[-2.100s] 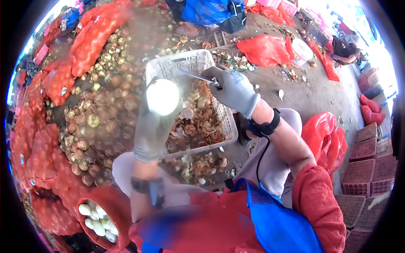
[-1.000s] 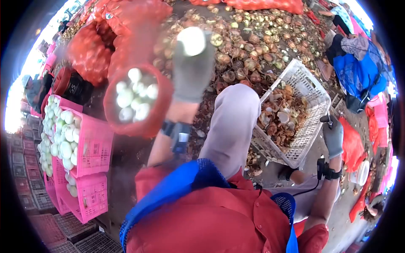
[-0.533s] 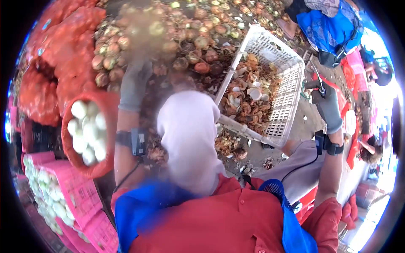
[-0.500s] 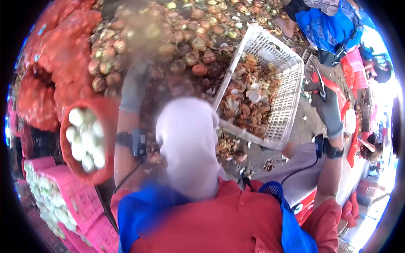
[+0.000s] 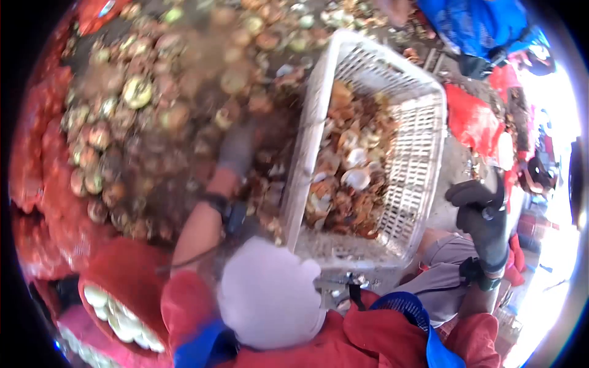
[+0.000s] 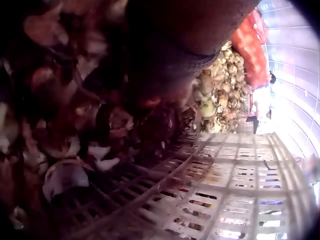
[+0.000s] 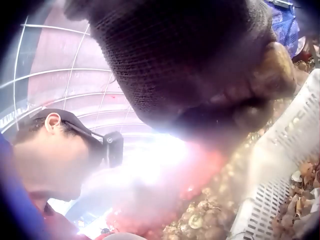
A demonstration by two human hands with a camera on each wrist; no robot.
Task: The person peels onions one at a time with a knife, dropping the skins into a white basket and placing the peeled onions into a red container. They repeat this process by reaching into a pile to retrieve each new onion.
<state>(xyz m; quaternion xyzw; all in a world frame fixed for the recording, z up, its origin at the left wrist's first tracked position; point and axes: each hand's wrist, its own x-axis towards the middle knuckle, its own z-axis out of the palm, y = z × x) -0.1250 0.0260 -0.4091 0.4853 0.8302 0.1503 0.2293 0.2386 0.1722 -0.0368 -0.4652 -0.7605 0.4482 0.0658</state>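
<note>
My left hand (image 5: 238, 147), in a grey glove, reaches down into the unpeeled onions (image 5: 138, 92) just left of the white slatted crate (image 5: 313, 122). It is blurred, and its fingers are lost in shadow. In the left wrist view the dark glove (image 6: 170, 70) is low among loose skins, beside the crate's slatted wall (image 6: 225, 175). Dry skins and a few pale pieces (image 5: 356, 178) lie in the crate. To the crate's right, my gloved right hand (image 5: 481, 221) is raised with curled fingers around a small knife (image 5: 488, 213). Most of its blade is hard to see.
A red tub (image 5: 126, 264) of peeled white onions (image 5: 119, 316) stands at lower left, next to a pink crate (image 5: 92, 334). Red mesh sacks (image 5: 55, 172) line the left edge. A red bag (image 5: 472, 116) lies on the ground right of the crate.
A bright white round thing at the left hand went from over the crate toward the tub and no longer shows there. The left hand then moved into the onions. The right hand kept the knife.
</note>
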